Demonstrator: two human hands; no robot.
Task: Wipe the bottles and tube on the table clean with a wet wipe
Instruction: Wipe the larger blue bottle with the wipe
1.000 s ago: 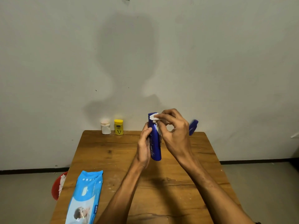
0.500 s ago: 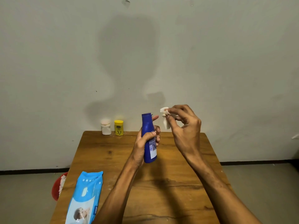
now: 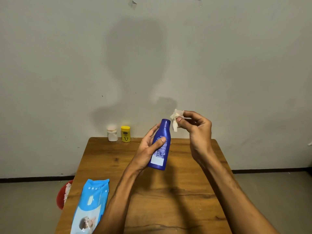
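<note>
One blue bottle (image 3: 164, 131), one wipe (image 3: 174, 123)

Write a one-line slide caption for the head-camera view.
Left hand holds a blue lotion bottle above the table while right hand pinches a crumpled wet wipe beside its cap.

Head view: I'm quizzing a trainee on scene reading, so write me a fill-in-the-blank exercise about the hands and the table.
1. The bottle gripped by the left hand is ____ in colour.
2. The right hand pinches a crumpled ____.
3. The yellow jar stands at the table's ____ edge, beside the white jar.
4. The wipe pack lies at the table's near ____ corner.
Missing words: blue; wet wipe; far; left.
</note>
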